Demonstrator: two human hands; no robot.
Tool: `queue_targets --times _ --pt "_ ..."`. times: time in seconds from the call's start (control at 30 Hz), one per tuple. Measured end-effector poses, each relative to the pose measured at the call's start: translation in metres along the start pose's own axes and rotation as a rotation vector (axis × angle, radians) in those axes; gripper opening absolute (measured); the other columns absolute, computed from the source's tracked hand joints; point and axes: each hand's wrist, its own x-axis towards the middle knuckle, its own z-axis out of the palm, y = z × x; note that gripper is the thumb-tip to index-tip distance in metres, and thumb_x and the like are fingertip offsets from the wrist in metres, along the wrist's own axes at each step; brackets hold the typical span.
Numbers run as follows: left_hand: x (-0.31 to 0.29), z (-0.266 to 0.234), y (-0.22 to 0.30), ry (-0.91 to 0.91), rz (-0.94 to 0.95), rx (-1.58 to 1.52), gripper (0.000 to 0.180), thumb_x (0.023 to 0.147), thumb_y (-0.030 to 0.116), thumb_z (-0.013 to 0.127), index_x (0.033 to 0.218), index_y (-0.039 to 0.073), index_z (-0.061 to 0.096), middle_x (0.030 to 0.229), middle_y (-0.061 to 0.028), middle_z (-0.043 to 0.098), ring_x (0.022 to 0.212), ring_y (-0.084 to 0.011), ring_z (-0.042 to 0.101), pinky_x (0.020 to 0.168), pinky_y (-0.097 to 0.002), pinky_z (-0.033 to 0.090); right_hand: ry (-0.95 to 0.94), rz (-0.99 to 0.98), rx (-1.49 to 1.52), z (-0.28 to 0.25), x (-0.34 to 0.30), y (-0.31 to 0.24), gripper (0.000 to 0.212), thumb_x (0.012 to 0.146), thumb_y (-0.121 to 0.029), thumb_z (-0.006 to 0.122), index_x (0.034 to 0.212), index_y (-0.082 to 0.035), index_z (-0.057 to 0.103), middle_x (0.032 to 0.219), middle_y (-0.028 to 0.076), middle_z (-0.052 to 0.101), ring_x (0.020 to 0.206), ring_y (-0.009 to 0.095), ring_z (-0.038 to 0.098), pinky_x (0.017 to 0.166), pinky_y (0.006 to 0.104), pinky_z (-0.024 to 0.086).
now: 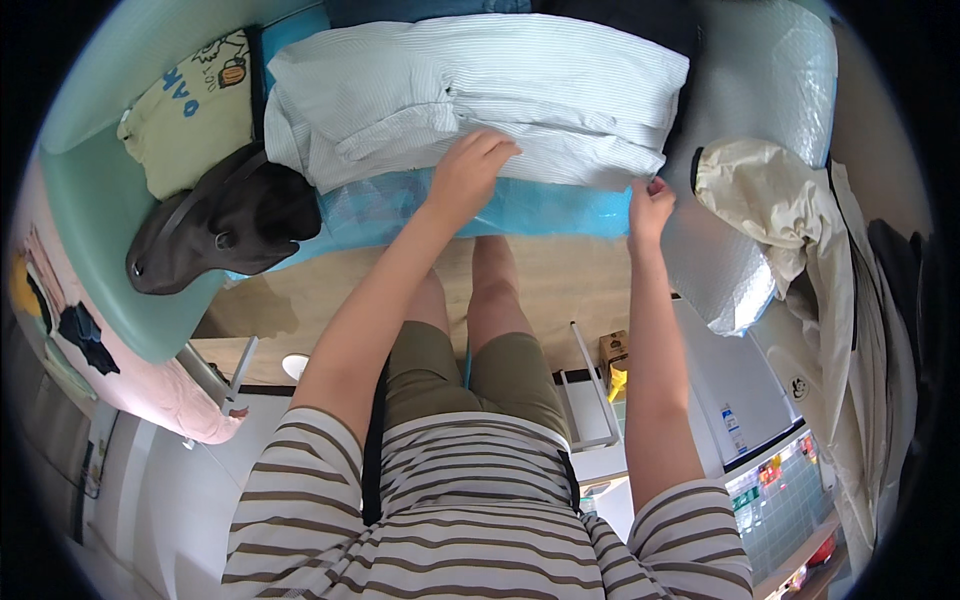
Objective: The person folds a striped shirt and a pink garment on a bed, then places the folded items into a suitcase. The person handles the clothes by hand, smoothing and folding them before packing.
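A pale shirt with fine stripes (560,75) lies folded lengthwise, spread from left to right in front of me. My left hand (468,175) rests at the middle of its near edge, fingers loosely stretched to the right over the cloth. At the near right corner my right hand (652,208) is closed, thumb and fingers pinching the fabric. Beneath the shirt is a shiny blue plastic sheet (570,210), which shows along the near side.
To the left sit a dark brown bag (225,225) and a folded pale green printed garment (195,120), beside a green padded edge (90,230). A silvery bubble-foil sheet (765,80) and a cream jacket (760,190) are at the right. Dark cloth (430,8) borders the far side.
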Motion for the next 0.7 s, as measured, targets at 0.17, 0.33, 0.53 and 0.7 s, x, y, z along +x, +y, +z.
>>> queue_targets --times 0.17,0.33,0.53,0.7 --pt "0.035 0.026 -0.006 -0.097 0.154 0.164 0.019 0.073 -0.002 0.057 0.087 0.009 0.065 0.095 -0.0007 0.063 0.092 -0.0227 0.059 0.081 -0.0344 0.047 -0.101 0.045 0.301 0.004 -0.023 0.012 0.048 0.08 -0.016 0.067 0.121 0.003 0.051 0.119 0.015 0.057 0.093 0.019 0.059 0.084 0.0322 0.048" --pt "0.035 0.019 -0.017 -0.148 0.184 0.282 0.022 0.072 0.004 0.064 0.093 0.012 0.064 0.099 0.0013 0.062 0.096 -0.0206 0.058 0.08 -0.0332 0.046 -0.339 0.244 0.347 -0.009 -0.011 0.011 0.043 0.083 -0.028 0.07 0.111 0.001 0.056 0.088 0.006 0.063 0.068 0.01 0.056 0.06 0.0251 0.048" --pt "0.031 0.003 -0.015 -0.161 0.211 0.292 0.035 0.074 0.011 0.068 0.108 0.015 0.061 0.102 0.0003 0.061 0.097 -0.0207 0.058 0.081 -0.0339 0.046 -0.278 0.15 0.851 -0.037 -0.036 -0.005 0.027 0.096 -0.029 0.054 0.085 -0.004 0.055 0.067 0.003 0.055 0.057 0.011 0.052 0.052 0.0252 0.045" --pt "0.036 -0.01 -0.003 -0.266 0.256 0.179 0.033 0.075 0.013 0.068 0.107 0.014 0.061 0.101 -0.0006 0.061 0.09 -0.0227 0.059 0.079 -0.0343 0.046 -0.205 0.053 0.95 -0.051 -0.05 -0.014 0.026 0.097 -0.025 0.052 0.087 -0.002 0.055 0.075 0.006 0.06 0.064 0.013 0.059 0.057 0.0283 0.052"
